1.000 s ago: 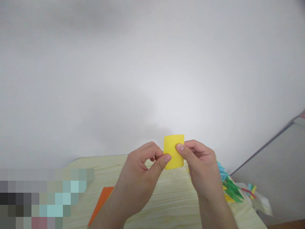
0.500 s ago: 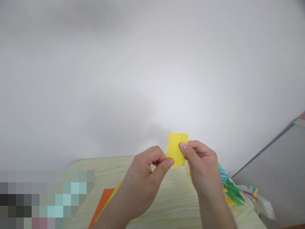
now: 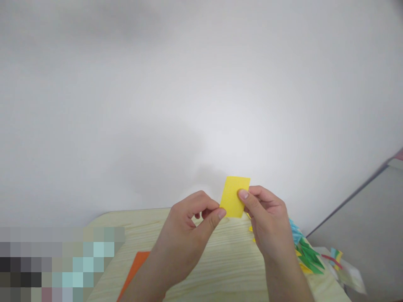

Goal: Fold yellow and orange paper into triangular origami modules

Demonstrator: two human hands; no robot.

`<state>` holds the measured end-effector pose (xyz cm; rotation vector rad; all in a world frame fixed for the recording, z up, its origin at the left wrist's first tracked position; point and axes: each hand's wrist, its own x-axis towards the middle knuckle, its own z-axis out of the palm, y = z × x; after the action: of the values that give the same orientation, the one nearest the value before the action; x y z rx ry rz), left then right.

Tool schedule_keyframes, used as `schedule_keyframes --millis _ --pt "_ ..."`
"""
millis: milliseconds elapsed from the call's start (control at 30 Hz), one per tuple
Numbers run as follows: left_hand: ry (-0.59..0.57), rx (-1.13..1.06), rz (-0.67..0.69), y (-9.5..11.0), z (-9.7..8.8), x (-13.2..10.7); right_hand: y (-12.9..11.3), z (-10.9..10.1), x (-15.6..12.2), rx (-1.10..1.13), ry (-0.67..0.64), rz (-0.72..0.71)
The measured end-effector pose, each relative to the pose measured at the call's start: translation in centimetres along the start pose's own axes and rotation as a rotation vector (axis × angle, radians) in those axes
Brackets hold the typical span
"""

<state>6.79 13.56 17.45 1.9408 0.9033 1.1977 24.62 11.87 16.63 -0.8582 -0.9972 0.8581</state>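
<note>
Both hands (image 3: 187,228) (image 3: 269,224) pinch yellow paper (image 3: 232,197); an orange sheet (image 3: 139,259) lies partly hidden.

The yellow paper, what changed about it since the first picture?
The yellow paper tilted, its top leaning right. The left hand now covers less of it, near the bottom-left corner. The right hand still holds it too. The orange sheet stays on the table.

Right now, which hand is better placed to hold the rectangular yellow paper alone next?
Probably the right hand, gripping the yellow paper midway up its right side; the left hand pinches only its lower-left corner.
</note>
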Motion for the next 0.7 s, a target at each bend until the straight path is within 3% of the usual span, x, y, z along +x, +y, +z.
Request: schedule_keyframes --millis 100,200,333,500,700 --pt "0.085 0.037 0.010 -0.3 0.1 0.2 -0.9 0.0 -0.1 -0.013 -0.076 -0.008" --pt "0.201 0.047 -0.003 -0.2 0.2 0.4 -1.9 -0.1 -0.3 -0.141 -0.154 -0.115" --pt "0.273 0.003 -0.004 0.4 0.2 0.4 -2.5 -0.2 -0.4 -0.333 -0.148 -0.252" --pt "0.283 -0.043 0.060 0.7 -0.2 0.3 -2.4 -0.2 -0.4 -0.346 -0.177 -0.228" --pt "0.350 -0.121 -0.069 0.8 0.4 0.2 -1.6 -0.5 -0.5 -0.299 -0.119 -0.138"
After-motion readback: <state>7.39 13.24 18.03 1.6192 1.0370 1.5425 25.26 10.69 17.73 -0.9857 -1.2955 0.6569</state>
